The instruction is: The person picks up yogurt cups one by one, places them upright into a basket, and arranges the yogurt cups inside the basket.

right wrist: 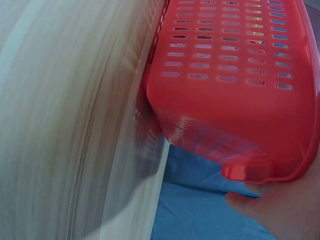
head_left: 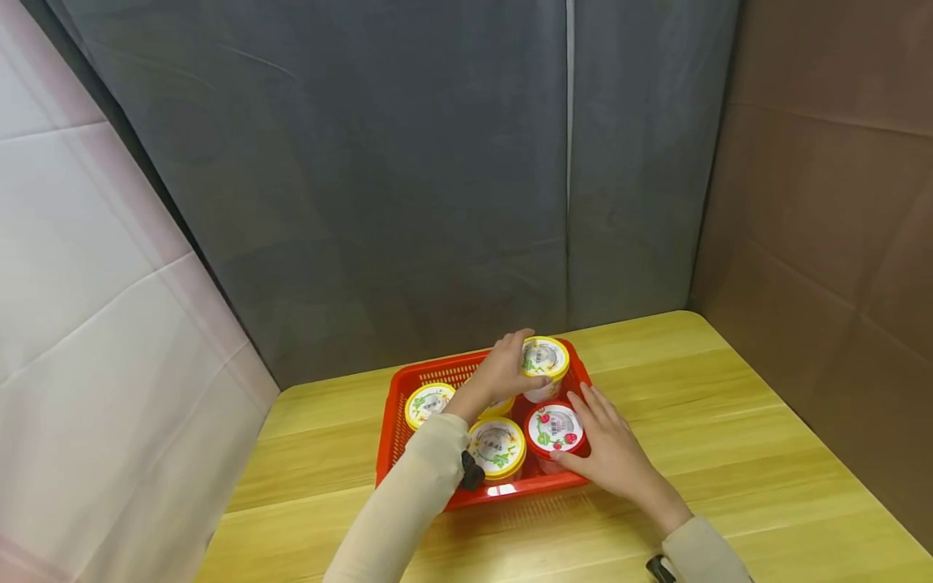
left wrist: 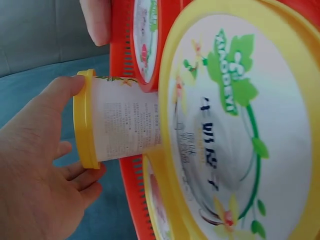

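Note:
My left hand (head_left: 499, 374) holds a yellow-lidded cup (head_left: 547, 356) at the back right of a red plastic basket (head_left: 394, 413). In the left wrist view, thumb and fingers pinch this cup's yellow lid (left wrist: 86, 120) from opposite sides. A red-lidded cup (head_left: 555, 427) stands in the front right corner. Over that corner my right hand (head_left: 615, 453) spreads its fingers, thumb at the edge of the red lid. From the right wrist, the hand (right wrist: 285, 210) shows at the basket's rim, mostly out of frame.
Other yellow-lidded cups stand in the basket: one at the left (head_left: 428, 403), one at the front (head_left: 497, 447), and one partly hidden under my left wrist (head_left: 499, 409). The basket sits on a wood-grain table (head_left: 656, 389), with a dark grey curtain (head_left: 401, 202) behind.

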